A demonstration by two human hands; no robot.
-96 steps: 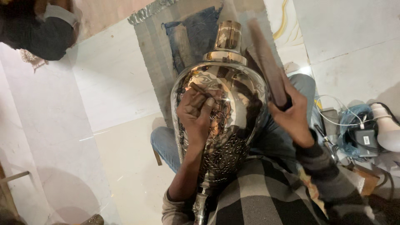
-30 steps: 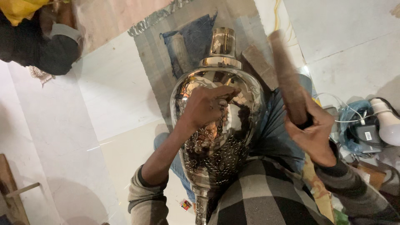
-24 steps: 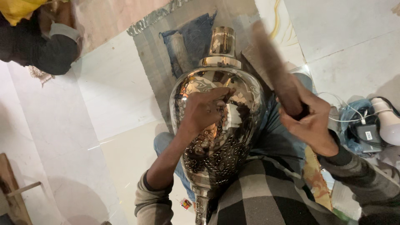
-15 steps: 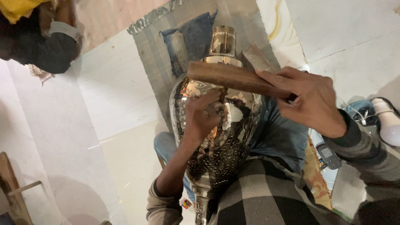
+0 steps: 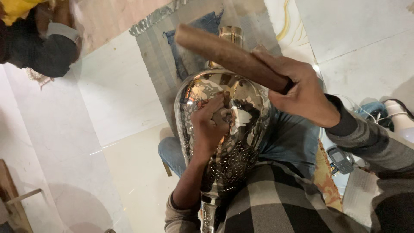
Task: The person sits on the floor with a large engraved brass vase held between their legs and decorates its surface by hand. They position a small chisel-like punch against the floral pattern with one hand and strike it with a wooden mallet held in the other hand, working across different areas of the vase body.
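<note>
a: vase (image 5: 235, 129), large, polished metal with engraved floral pattern, lies across your lap, neck (image 5: 229, 36) pointing away from you, foot toward your chest. confirm?

b: confirmed. your left hand (image 5: 211, 123) rests on the belly of the vase, fingers curled tight around something small pressed against the metal. the thing itself is hidden in the fist; cannot tell what it is.

a: right hand?

b: your right hand (image 5: 302, 92) is clenched around one end of a wooden stick (image 5: 228, 56), brown, round. the stick runs up and left from your grip, above the shoulder of the vase, its free end over the grey mat (image 5: 172, 56). touching the vase or not: cannot tell.

a: surroundings?

b: pale floor (image 5: 108, 95) under the mat. your blue jeans (image 5: 293, 138) show beside the vase, checked shirt (image 5: 280, 203) at the bottom. a small phone (image 5: 340, 159) lies at your right, near a white bulb (image 5: 401, 121) and some cables. another person in a dark sleeve (image 5: 43, 49) sits at the top left, well apart from you. wooden frame (image 5: 13, 198) at the lower left edge.
</note>
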